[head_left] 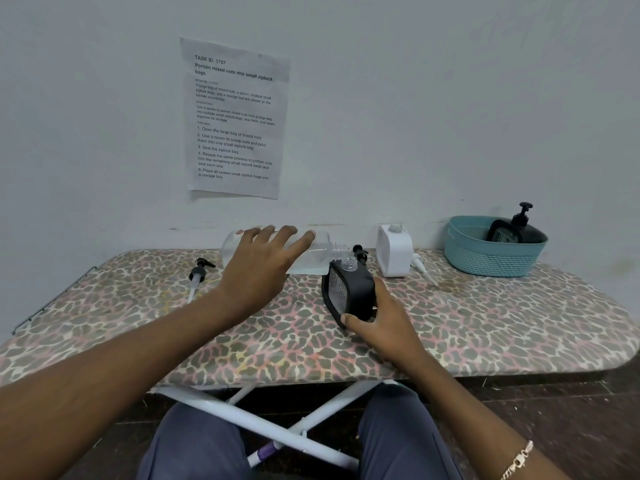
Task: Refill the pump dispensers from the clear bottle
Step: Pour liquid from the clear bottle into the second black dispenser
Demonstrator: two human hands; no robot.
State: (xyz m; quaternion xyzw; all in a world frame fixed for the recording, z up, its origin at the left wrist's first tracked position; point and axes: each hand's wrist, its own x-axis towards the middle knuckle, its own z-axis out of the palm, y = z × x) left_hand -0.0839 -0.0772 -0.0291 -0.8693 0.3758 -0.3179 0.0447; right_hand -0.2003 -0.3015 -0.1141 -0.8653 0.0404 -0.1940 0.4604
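There, the left hand (266, 261) gripped the clear bottle (313, 252) tipped on its side, its open neck just above the black dispenser (351, 289). The right hand (384, 322) clasped that dispenser's base on the leopard-print board (485, 323); the white dispenser (394, 252) stood near.

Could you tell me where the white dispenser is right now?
The white dispenser stands uncapped at the back of the board, right of centre, between the black dispenser and the teal basket.
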